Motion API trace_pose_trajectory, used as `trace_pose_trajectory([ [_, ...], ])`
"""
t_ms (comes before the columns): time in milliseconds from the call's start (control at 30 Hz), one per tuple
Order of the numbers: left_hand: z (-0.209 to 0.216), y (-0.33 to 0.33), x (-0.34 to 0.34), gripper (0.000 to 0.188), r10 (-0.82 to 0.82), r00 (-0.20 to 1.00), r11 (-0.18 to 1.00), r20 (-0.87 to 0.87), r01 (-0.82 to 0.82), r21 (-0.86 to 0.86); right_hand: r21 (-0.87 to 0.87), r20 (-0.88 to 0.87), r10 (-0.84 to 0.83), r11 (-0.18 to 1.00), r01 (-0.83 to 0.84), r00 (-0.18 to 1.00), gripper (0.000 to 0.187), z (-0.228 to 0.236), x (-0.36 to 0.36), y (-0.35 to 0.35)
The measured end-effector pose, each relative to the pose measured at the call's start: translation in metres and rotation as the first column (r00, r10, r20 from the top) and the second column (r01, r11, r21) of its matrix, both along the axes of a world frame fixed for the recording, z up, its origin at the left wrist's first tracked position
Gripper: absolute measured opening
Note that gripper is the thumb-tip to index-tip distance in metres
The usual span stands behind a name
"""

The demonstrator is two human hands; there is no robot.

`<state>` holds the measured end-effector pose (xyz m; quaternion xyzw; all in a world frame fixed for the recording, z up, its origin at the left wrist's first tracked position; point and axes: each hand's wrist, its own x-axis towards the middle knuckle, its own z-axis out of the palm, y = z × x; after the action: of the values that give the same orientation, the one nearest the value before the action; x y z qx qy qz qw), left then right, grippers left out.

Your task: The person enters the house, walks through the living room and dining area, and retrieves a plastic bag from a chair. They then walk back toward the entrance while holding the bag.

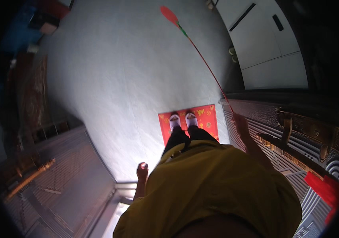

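Head view: the swatter (pixel 204 60), a thin red rod with a flat red head and a green neck, slants up and away over the grey floor (pixel 110 67), its head near the top edge of the view and its lower end in the right hand (pixel 239 121). That hand is closed around the rod, just beside the ridged grey right door (pixel 241 111). Out to the left of the body, the left hand (pixel 142 170) hangs low with its fingers curled, well apart from the swatter; I cannot tell whether it holds anything. Between the hands are a mustard shirt (pixel 221 182) and dark trousers (pixel 177 139), with feet in pale slippers (pixel 174 123) on a red mat (pixel 210 125) with gold patterns. Beyond the right door stands a white cabinet (pixel 266 47) with dark handles, and a pair of pale green shoes (pixel 233 54) sits beside it. A gold handle (pixel 286 131) and a red cloth (pixel 324 190) show on the right door. On the other side is the grey left door (pixel 78 174), with another gold handle (pixel 30 178); dark, blurred things lie past it.
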<state>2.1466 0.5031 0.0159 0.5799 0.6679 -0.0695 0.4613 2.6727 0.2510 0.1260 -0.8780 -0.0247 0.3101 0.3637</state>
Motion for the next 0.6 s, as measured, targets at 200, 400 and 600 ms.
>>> trace_pose_trajectory([
  [200, 0.003, 0.076, 0.07, 0.031, -0.187, 0.982, 0.974, -0.018, 0.187, 0.131, 0.152, 0.09, -0.146, 0.98, 0.131, 0.985, 0.036, -0.021, -0.024, -0.02],
  [400, 0.009, 0.089, 0.089, 0.033, -0.403, 0.899, 0.853, -0.172, 0.437, 0.284, 0.038, 0.456, 0.208, 0.967, -0.252, 0.866, 0.038, -0.069, -0.012, -0.019],
  [600, 0.013, 0.082, 0.115, 0.032, -0.461, 0.879, 0.875, -0.122, 0.473, 0.101, 0.109, 0.389, 0.092, 0.983, -0.145, 0.917, 0.041, -0.035, 0.021, 0.008],
])
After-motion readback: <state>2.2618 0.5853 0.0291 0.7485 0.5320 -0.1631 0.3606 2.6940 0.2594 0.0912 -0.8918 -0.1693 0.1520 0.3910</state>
